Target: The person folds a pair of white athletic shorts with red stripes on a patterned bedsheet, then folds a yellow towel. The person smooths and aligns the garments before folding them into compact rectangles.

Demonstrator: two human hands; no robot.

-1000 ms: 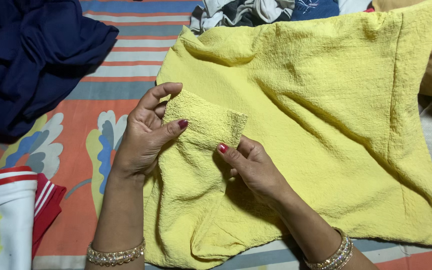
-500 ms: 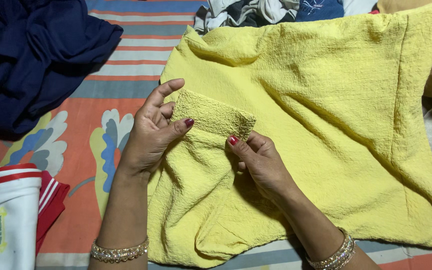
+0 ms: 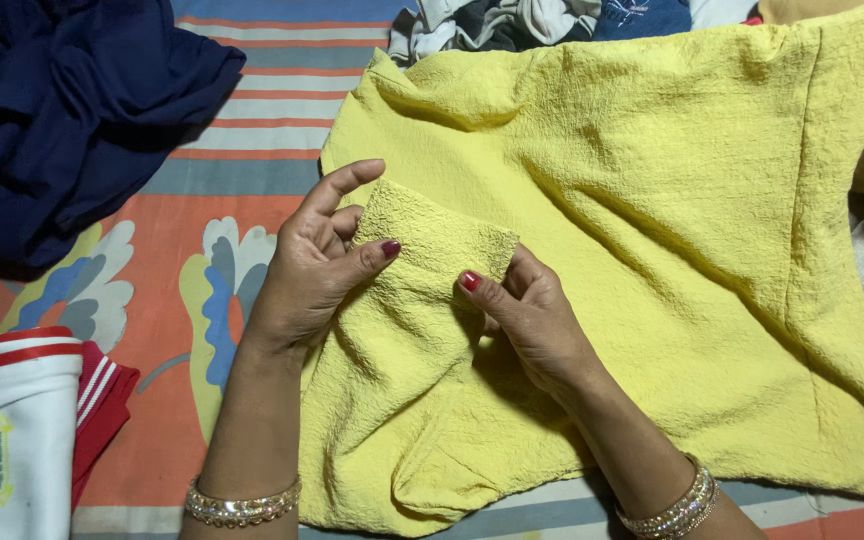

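Sleeve (image 3: 432, 245) of the yellow top (image 3: 652, 230) stands pinched between both hands, its cuff edge running from one grip to the other. Left hand (image 3: 317, 265) closes thumb and fingers on the sleeve's left corner, forefinger lifted free. Right hand (image 3: 527, 315) nips the right corner between thumb and curled fingers. Below the grips the sleeve hangs bunched down to the top's lower edge. The top lies spread flat on a striped sheet (image 3: 242, 110). Left of the top lies a navy garment (image 3: 62, 110); lower left, a white-and-red shirt (image 3: 12, 430). Above the top sits a clothes heap (image 3: 512, 20).
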